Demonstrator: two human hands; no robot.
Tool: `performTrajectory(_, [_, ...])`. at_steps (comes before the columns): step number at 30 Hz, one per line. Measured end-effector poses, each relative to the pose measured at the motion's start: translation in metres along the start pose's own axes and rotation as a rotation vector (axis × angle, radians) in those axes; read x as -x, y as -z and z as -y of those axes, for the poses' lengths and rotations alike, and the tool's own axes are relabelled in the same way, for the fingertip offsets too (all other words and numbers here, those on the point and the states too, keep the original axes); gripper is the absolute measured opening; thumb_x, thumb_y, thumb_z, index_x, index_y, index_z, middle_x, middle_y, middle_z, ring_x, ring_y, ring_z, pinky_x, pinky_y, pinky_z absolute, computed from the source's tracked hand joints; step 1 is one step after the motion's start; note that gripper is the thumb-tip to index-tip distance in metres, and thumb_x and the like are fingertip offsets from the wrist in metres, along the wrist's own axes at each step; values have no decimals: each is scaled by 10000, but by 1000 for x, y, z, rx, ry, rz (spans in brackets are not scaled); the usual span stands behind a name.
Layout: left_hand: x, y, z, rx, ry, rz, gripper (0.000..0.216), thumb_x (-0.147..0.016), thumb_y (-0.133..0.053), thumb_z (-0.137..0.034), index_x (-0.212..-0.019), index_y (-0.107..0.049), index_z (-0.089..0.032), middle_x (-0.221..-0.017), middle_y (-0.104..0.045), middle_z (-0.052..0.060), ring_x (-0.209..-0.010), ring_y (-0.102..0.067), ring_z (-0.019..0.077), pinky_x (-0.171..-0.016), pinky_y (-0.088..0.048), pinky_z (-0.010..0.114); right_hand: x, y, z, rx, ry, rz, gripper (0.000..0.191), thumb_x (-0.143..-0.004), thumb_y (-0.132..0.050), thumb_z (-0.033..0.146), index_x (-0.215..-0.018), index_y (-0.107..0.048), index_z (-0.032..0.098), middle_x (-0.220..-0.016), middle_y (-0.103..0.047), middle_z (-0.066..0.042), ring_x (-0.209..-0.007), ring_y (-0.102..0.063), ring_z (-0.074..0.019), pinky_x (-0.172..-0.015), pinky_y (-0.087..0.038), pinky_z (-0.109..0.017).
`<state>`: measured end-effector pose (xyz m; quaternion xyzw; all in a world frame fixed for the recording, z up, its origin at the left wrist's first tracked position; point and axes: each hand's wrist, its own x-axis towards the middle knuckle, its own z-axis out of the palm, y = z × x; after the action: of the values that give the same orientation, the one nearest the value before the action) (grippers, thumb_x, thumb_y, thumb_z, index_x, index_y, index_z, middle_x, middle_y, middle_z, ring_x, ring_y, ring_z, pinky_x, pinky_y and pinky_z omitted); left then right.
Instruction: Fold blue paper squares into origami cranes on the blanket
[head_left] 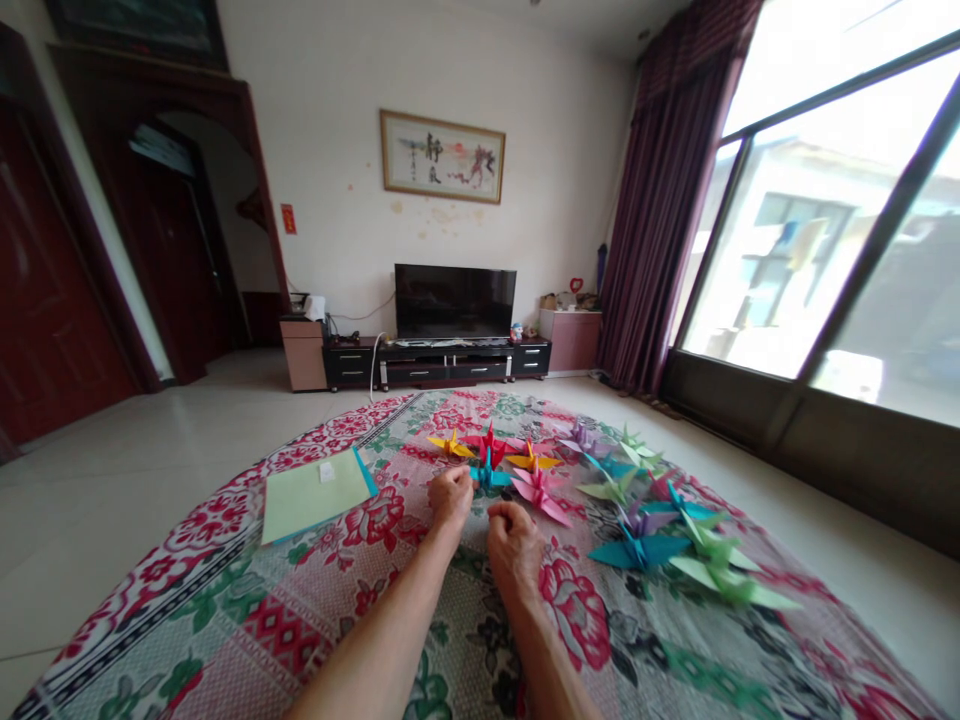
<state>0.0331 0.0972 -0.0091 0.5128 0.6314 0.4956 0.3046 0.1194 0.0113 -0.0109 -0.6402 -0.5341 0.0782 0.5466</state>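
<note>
My left hand (452, 494) is closed in a pinch at the wing tip of a blue paper crane (490, 478). The fingers of my right hand (516, 540) are curled in, and nothing shows in them; it hangs just in front of that crane, near a pink crane (540, 490). Behind the blue one stand a red crane (489, 442) and two yellow-orange ones, a yellow crane (451, 446) and an orange-yellow crane (533, 460). Several more folded cranes lie to the right, among them a large blue crane (639, 548) and a light green crane (731, 580).
A stack of square paper (315, 500), pale green over blue, lies left with a small white piece (325, 472) on it. Everything rests on a flowered cloth (300, 620). Beyond are a TV (455, 302) on a low black cabinet (427, 372) and a window (840, 250) at right.
</note>
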Motion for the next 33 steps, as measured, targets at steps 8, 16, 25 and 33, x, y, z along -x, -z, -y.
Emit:
performTrajectory(8, [2,9,-4,3,40,64,367,-734,-470,-131,-1064,-628,-156,-854,-712,53,-637,-659,109,-602,-483,172,0,-2,-1,15,-30,6,297,-707,-368,225,-709,-662,182,-691,-681,-47,-661,-599,-182,-669,-411,-263])
performTrajectory(16, [12,26,5,-64,34,64,357,-751,-451,-171,-1060,-626,-145,-708,-703,34,-614,-650,115,-605,-474,190,0,-2,-2,25,-25,25,284,-713,-376,213,-709,-659,190,-694,-679,-39,-669,-598,-181,-682,-412,-264])
performTrajectory(25, [55,60,2,-459,-295,99,281,-742,-457,-111,-880,-694,-173,-924,-687,57,-888,-616,154,-829,-438,239,7,-1,9,177,105,236,290,-688,-393,113,-754,-669,171,-794,-661,-54,-754,-587,-163,-715,-403,-235])
performTrajectory(33, [91,95,22,-670,-532,183,302,-717,-467,-89,-913,-683,-165,-956,-632,89,-967,-555,192,-900,-406,309,46,10,37,315,173,372,277,-682,-439,104,-762,-692,184,-838,-662,-52,-832,-559,-172,-767,-363,-240])
